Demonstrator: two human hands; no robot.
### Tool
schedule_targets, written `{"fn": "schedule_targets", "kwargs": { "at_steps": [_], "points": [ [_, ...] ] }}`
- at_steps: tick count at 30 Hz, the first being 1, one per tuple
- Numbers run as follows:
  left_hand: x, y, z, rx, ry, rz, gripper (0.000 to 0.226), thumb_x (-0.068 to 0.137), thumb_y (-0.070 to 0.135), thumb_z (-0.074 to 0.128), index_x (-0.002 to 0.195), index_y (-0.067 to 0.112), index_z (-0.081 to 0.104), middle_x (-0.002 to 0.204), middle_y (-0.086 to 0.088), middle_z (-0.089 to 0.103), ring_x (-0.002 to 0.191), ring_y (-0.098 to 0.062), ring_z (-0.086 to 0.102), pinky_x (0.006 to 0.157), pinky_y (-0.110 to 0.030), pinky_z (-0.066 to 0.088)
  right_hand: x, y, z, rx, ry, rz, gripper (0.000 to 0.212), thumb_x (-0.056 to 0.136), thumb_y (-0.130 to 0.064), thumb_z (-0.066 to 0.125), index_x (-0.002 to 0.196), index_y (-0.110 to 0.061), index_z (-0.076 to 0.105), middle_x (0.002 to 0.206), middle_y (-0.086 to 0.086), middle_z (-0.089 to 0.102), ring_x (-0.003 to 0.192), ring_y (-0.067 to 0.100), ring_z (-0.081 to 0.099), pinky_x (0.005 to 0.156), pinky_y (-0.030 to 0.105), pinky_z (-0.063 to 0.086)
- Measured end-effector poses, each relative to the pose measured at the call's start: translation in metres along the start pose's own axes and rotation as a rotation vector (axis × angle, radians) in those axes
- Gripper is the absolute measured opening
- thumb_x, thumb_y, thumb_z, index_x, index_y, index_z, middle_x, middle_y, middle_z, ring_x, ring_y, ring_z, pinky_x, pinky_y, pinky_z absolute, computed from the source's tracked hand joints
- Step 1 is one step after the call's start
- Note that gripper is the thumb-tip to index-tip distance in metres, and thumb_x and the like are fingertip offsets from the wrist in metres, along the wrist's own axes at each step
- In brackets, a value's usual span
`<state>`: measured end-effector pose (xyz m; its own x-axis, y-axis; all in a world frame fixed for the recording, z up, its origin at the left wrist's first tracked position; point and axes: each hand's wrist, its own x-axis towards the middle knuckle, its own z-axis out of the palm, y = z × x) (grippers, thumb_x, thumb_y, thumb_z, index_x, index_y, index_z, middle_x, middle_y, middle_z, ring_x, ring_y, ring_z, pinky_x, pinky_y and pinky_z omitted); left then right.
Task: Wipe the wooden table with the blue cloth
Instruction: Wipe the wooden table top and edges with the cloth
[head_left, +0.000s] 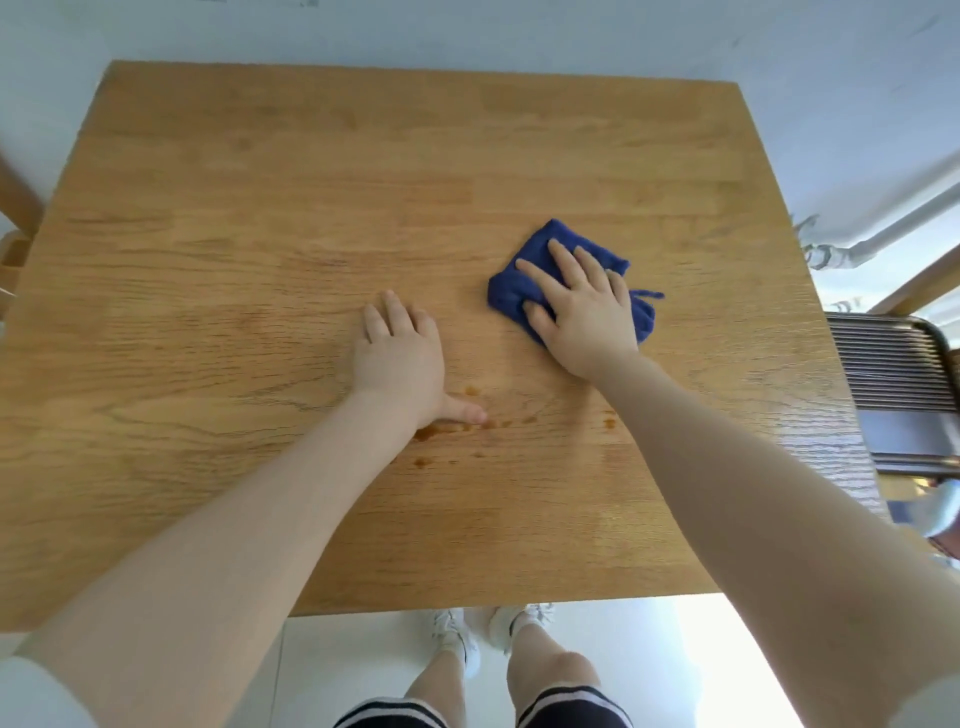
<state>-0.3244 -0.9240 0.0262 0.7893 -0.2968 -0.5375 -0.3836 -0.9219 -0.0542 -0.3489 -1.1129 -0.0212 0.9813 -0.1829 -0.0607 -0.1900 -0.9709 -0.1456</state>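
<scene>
Right hand (584, 312) flat on blue cloth (566, 249), left hand (400, 358) spread flat on wooden table (260, 234)

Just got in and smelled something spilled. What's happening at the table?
A person is wiping the table. The right hand presses the cloth flat, right of centre. The left hand rests flat on the wood. Brown spots lie nearer the person, beside the left thumb, apart from the cloth.

Your arms are bare to short white sleeves (36, 691) at the shoulders. You wear dark shorts (571, 709) with white stripes at the hem, white socks and white trainers (457, 639).
</scene>
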Motion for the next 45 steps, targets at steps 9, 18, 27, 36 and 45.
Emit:
{"fn": "schedule_targets", "kwargs": {
  "at_steps": [9, 18, 27, 36, 45],
  "points": [
    [0.004, 0.009, -0.005, 0.028, -0.036, -0.019, 0.138, 0.056, 0.078, 0.062, 0.146, 0.0, -0.01, 0.153, -0.025, -0.012, 0.142, -0.043, -0.001, 0.115, -0.047, 0.012, -0.027, 0.011, -0.003, 0.018, -0.02, -0.11, 0.06, 0.083, -0.055, 0.022, 0.138, -0.038, 0.038, 0.152, 0.003, 0.028, 0.14, 0.029, 0.023, 0.111, 0.05, 0.018],
    [-0.011, 0.017, -0.004, 0.102, 0.038, 0.076, 0.125, 0.069, 0.068, 0.061, 0.146, 0.009, -0.018, 0.156, -0.011, -0.018, 0.145, -0.027, -0.008, 0.117, -0.044, 0.003, 0.007, 0.023, -0.005, 0.049, -0.018, -0.072, 0.049, 0.091, -0.052, 0.029, 0.138, -0.043, 0.034, 0.155, 0.0, 0.021, 0.142, 0.025, 0.015, 0.114, 0.048, 0.01],
    [-0.023, 0.044, -0.021, 0.171, 0.032, 0.146, 0.102, 0.085, 0.03, 0.065, 0.148, 0.014, -0.013, 0.158, -0.003, -0.014, 0.146, -0.024, -0.002, 0.118, -0.041, 0.007, -0.01, 0.061, -0.014, 0.081, -0.099, -0.28, 0.053, 0.087, -0.057, 0.028, 0.137, -0.044, 0.036, 0.155, -0.002, 0.022, 0.143, 0.024, 0.015, 0.114, 0.046, 0.008],
    [-0.025, 0.089, -0.021, -0.064, 0.022, 0.155, 0.108, 0.078, 0.058, 0.06, 0.149, 0.011, -0.007, 0.156, -0.009, -0.017, 0.146, -0.024, 0.0, 0.117, -0.038, 0.009, -0.012, 0.079, -0.016, 0.07, -0.03, -0.257, 0.05, 0.089, -0.05, 0.03, 0.137, -0.04, 0.039, 0.153, 0.004, 0.026, 0.141, 0.028, 0.02, 0.114, 0.051, 0.012],
    [-0.015, 0.118, 0.002, -0.079, 0.078, 0.137, 0.119, 0.069, 0.066, 0.062, 0.149, 0.01, -0.007, 0.156, -0.009, -0.017, 0.146, -0.019, -0.007, 0.118, -0.035, -0.001, 0.014, 0.107, -0.019, 0.07, -0.072, -0.399, 0.052, 0.088, -0.053, 0.03, 0.138, -0.041, 0.038, 0.154, 0.001, 0.025, 0.142, 0.027, 0.019, 0.113, 0.048, 0.011]
  ]
}}
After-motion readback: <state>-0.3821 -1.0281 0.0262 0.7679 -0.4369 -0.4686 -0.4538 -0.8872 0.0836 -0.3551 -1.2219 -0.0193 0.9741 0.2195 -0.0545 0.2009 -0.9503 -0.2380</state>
